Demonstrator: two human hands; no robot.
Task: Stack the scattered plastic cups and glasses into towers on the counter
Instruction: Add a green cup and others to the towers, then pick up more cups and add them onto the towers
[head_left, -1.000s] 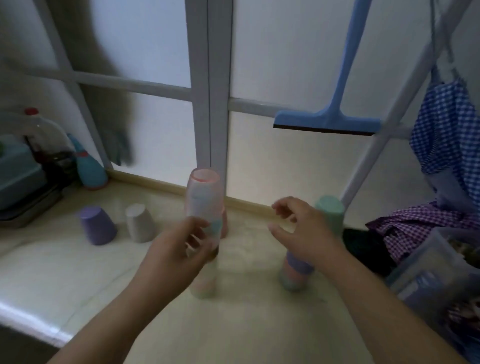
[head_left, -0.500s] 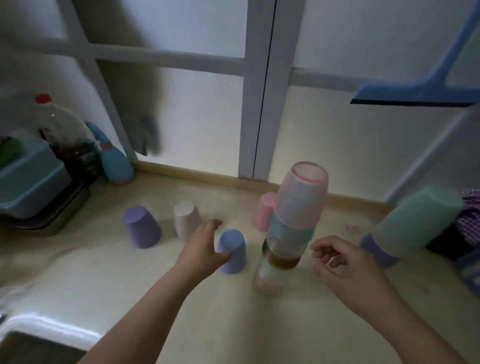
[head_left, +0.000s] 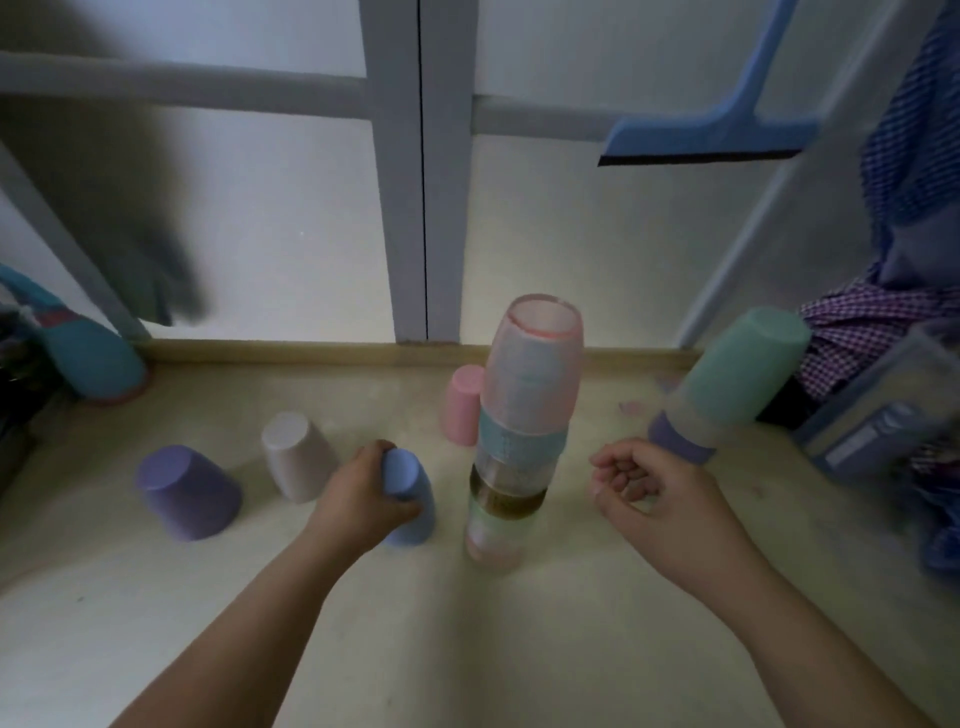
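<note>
A tall tower of stacked cups (head_left: 522, 426), topped by a translucent pink glass, stands mid-counter. My left hand (head_left: 363, 499) is wrapped around an upside-down blue cup (head_left: 410, 499) just left of the tower. My right hand (head_left: 654, 493) hovers to the tower's right, fingers loosely curled, holding nothing. A second tower (head_left: 727, 384) with a mint-green cup on top stands at the right. Loose upside-down cups sit on the counter: a purple one (head_left: 187, 493), a beige one (head_left: 298, 457) and a pink one (head_left: 462, 402) behind the tall tower.
The counter (head_left: 467, 623) ends at a frosted window with a grey frame (head_left: 421, 171). A blue squeegee (head_left: 727, 124) hangs at upper right. Checked cloths and a clear plastic box (head_left: 883, 415) crowd the right side. A teal bottle (head_left: 88, 353) stands at far left.
My left hand reached forward from the tall tower and closed around the blue cup. My right hand drew back from the green-topped tower. The view swung left and closer.
</note>
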